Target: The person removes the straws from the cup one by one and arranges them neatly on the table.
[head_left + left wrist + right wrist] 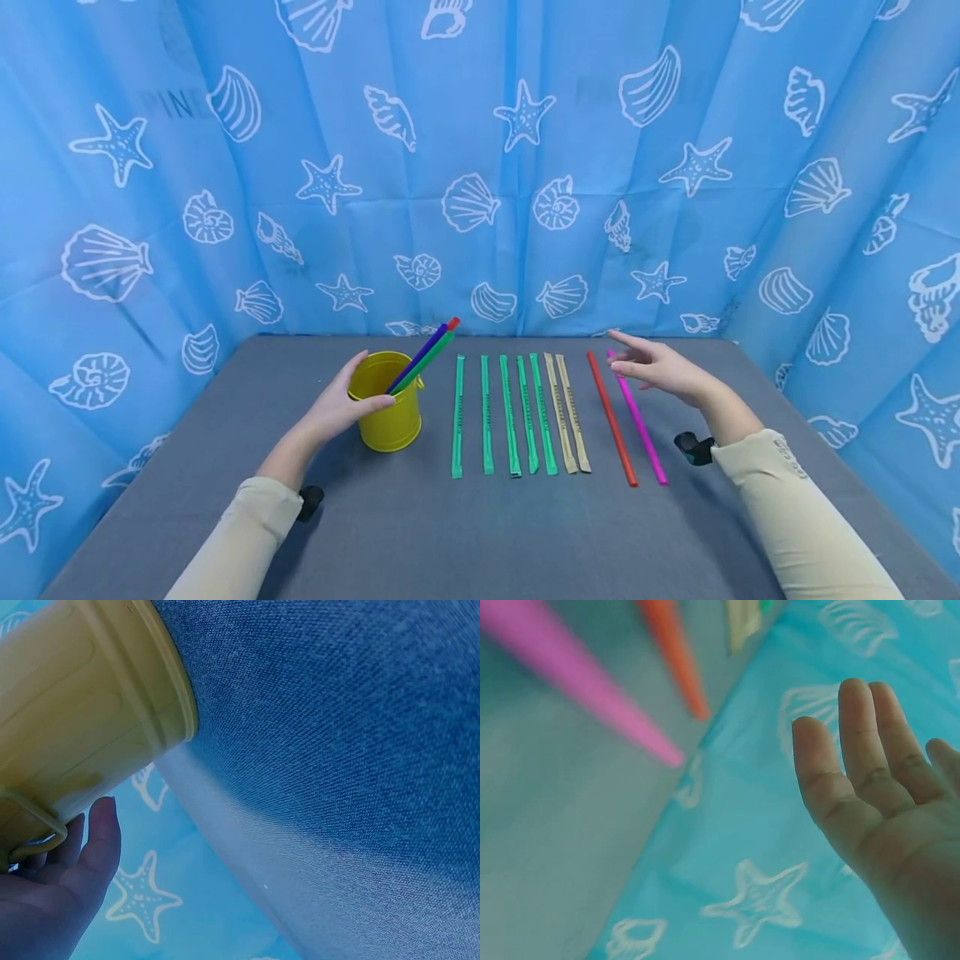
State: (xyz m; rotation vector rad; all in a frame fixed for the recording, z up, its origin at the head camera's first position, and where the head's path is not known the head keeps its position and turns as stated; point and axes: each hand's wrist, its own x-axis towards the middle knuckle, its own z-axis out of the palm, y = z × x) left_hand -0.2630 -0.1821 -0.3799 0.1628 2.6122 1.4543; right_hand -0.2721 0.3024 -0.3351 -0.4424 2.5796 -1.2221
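Note:
My left hand grips the side of a small yellow bucket, thumb in front and fingers round the far side. In the left wrist view, fingertips show beside the bucket's handle. A dark blue straw, a green straw and a red straw lean out of the bucket to the right. My right hand hovers, holding nothing, over the far end of a pink straw. Left of that lies a red straw. The right wrist view shows the fingers apart from both straws.
Between bucket and red straw lie several green wrapped straws and two tan paper-wrapped straws, roughly parallel. All rest on a grey cloth-covered table. A blue curtain with white shells and starfish hangs behind and at both sides.

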